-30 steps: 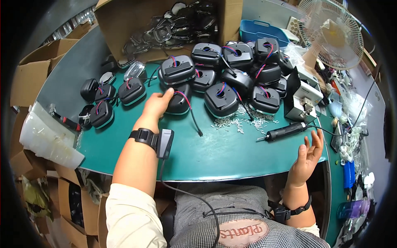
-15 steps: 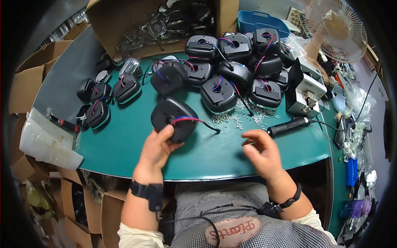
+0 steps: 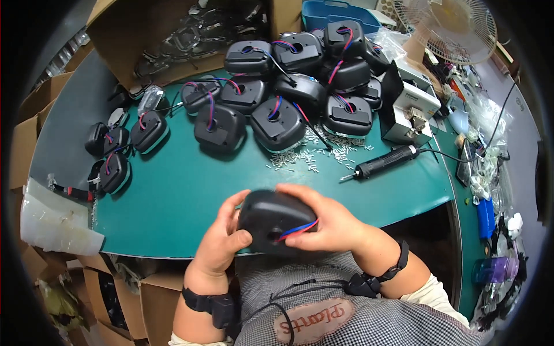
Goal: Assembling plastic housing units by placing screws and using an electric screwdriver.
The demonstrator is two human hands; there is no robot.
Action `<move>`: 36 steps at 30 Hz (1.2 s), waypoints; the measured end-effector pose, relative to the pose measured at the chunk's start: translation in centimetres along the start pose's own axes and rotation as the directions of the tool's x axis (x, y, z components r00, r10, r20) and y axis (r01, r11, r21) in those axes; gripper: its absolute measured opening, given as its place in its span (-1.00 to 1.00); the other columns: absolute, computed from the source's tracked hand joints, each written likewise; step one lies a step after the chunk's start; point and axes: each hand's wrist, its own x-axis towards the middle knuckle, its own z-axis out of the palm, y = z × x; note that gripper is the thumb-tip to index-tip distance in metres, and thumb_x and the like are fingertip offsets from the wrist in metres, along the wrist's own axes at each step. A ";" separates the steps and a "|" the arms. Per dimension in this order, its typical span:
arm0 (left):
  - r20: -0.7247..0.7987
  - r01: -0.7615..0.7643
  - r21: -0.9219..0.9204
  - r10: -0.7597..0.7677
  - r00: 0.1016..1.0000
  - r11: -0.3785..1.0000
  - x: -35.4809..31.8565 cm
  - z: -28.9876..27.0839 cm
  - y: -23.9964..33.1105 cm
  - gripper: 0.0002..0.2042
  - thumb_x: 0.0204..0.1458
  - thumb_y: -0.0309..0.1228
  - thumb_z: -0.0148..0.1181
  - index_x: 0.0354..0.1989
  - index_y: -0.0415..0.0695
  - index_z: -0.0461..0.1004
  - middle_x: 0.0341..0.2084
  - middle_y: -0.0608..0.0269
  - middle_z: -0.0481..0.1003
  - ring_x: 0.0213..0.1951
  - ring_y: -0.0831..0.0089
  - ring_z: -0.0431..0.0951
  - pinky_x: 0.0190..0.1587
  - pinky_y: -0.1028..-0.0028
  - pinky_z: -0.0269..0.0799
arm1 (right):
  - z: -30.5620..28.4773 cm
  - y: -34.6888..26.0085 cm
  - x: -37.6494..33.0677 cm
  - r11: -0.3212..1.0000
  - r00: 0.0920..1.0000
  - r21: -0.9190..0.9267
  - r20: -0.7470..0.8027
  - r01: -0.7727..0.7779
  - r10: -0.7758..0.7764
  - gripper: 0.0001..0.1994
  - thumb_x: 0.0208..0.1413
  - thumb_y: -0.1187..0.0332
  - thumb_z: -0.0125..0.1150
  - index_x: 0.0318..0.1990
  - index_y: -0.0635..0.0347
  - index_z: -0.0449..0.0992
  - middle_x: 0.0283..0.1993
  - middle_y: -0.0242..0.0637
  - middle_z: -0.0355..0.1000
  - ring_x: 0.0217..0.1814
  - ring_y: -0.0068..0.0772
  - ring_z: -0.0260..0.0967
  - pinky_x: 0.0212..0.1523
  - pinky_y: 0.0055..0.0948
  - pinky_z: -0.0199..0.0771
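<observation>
Between my two hands, over the table's near edge, I hold a black rounded plastic housing (image 3: 271,207) with a round hole and red and blue wires. My left hand (image 3: 213,236) grips its left side, thumb on the near face. My right hand (image 3: 334,222) is closed round the right side, its thumb close to the wires; the wire ends are hidden. Beyond my hands stands a similar housing (image 3: 219,128) with wires from its hole. An electric screwdriver (image 3: 386,162) lies to the right, bit pointing left. Loose small screws (image 3: 311,154) are scattered beside the pile.
Several more black housings (image 3: 300,52) are heaped at the back, others (image 3: 150,131) at the left. A cardboard box (image 3: 109,52) of clear parts, a blue basket (image 3: 340,14) and a fan (image 3: 444,29) stand behind. A white power box (image 3: 412,112) sits right of the pile.
My right hand has come in from the right and taken hold of the housing, which has moved nearer me and turned. The housing blurred in motion earlier now rests by the pile. The view has shifted.
</observation>
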 end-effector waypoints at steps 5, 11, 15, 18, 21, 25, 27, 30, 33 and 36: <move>-0.030 0.199 0.257 -0.198 0.980 0.946 0.8 0.6 -1.2 -0.23 -0.18 -0.19 0.51 0.20 -0.26 0.29 0.01 0.21 0.44 0.06 0.41 0.43 0.17 0.41 0.30 | -0.9 -0.3 -1.0 0.991 0.972 -0.099 0.208 -0.091 0.110 -0.15 -0.11 0.07 0.44 0.34 0.19 0.20 0.14 0.05 0.41 0.14 0.03 0.43 0.12 -0.22 0.43; 0.000 0.148 0.256 -0.153 0.988 0.955 1.1 0.0 -0.8 -0.34 -0.14 -0.42 0.45 0.17 -0.24 0.28 -0.01 0.19 0.44 0.07 0.39 0.43 0.19 0.37 0.30 | -8.6 -2.5 -1.6 0.963 0.905 -0.186 0.345 -0.194 0.249 -0.34 -0.12 0.04 0.49 0.10 0.28 0.50 -0.05 -0.01 0.54 -0.10 -0.18 0.55 -0.09 -0.32 0.52; 0.024 0.052 0.249 -0.060 0.998 0.967 2.5 -1.1 -1.8 -0.30 -0.18 -0.31 0.47 0.16 -0.24 0.28 -0.02 0.19 0.44 0.06 0.39 0.43 0.18 0.37 0.30 | -8.1 0.0 1.1 0.857 0.934 -0.372 -0.139 -0.356 0.328 -0.54 -0.05 0.12 0.43 -0.05 0.21 0.57 -0.17 -0.11 0.57 -0.19 -0.14 0.54 -0.15 -0.28 0.53; 0.015 -0.005 0.280 0.001 1.000 0.960 2.5 -0.6 -1.9 -0.29 -0.18 -0.26 0.47 0.15 -0.24 0.29 -0.03 0.19 0.44 0.05 0.38 0.43 0.18 0.37 0.30 | -6.5 4.1 2.4 0.749 0.973 -0.629 -0.214 -0.207 0.090 -0.60 -0.03 0.20 0.40 -0.05 0.19 0.56 -0.15 -0.09 0.53 -0.09 -0.03 0.49 -0.06 -0.21 0.50; 0.024 -0.023 0.300 0.017 1.000 0.954 2.5 -0.6 -2.1 -0.30 -0.18 -0.25 0.47 0.15 -0.24 0.29 -0.03 0.19 0.44 0.05 0.38 0.43 0.18 0.37 0.30 | -5.5 6.0 4.3 0.628 0.956 -0.728 -0.278 -0.273 0.093 -0.65 -0.02 0.28 0.37 -0.06 0.18 0.55 -0.14 -0.08 0.50 -0.01 0.01 0.44 0.01 -0.15 0.46; 0.031 -0.034 0.292 0.026 0.999 0.956 2.6 -0.7 -2.1 -0.32 -0.16 -0.27 0.46 0.15 -0.25 0.29 -0.04 0.19 0.44 0.04 0.39 0.43 0.17 0.37 0.31 | -5.1 7.2 6.7 0.667 0.955 -0.704 -0.292 -0.244 0.040 -0.70 -0.03 0.30 0.37 -0.12 0.18 0.56 -0.17 -0.07 0.48 -0.05 0.01 0.45 -0.01 -0.13 0.46; 0.013 -0.022 0.287 0.019 1.000 0.958 2.8 -0.6 -2.0 -0.33 -0.14 -0.27 0.45 0.14 -0.25 0.29 -0.04 0.20 0.44 0.04 0.40 0.43 0.17 0.37 0.31 | -5.2 7.5 7.5 0.694 0.958 -0.680 -0.281 -0.238 0.054 -0.76 -0.02 0.31 0.36 -0.19 0.17 0.57 -0.21 -0.08 0.49 -0.09 0.01 0.45 -0.03 -0.12 0.46; -0.025 -0.016 0.283 0.024 0.999 0.959 2.9 -0.4 -2.1 -0.36 -0.11 -0.27 0.44 0.13 -0.25 0.29 -0.06 0.20 0.44 0.02 0.42 0.44 0.15 0.39 0.32 | -5.3 7.7 7.6 0.689 0.961 -0.690 -0.277 -0.220 0.029 -0.82 -0.01 0.32 0.33 -0.27 0.18 0.57 -0.25 -0.09 0.50 -0.14 0.02 0.46 -0.09 -0.10 0.46; -0.093 -0.009 0.257 0.034 0.995 0.966 3.0 0.2 -2.2 -0.39 -0.06 -0.28 0.41 0.12 -0.25 0.29 -0.07 0.21 0.45 -0.01 0.44 0.44 0.13 0.40 0.34 | -5.6 7.8 7.1 0.715 0.947 -0.670 -0.319 -0.201 -0.033 -0.85 0.01 0.33 0.30 -0.32 0.18 0.56 -0.29 -0.08 0.50 -0.19 0.03 0.46 -0.14 -0.10 0.47; -0.149 -0.006 0.223 0.040 0.988 0.975 3.3 0.3 -2.6 -0.43 -0.02 -0.29 0.39 0.11 -0.25 0.29 -0.09 0.21 0.45 -0.02 0.45 0.45 0.12 0.41 0.36 | -6.1 8.2 6.5 0.724 0.939 -0.667 -0.335 -0.177 -0.078 -0.86 0.03 0.33 0.29 -0.30 0.17 0.57 -0.34 -0.09 0.52 -0.23 0.01 0.48 -0.17 -0.12 0.48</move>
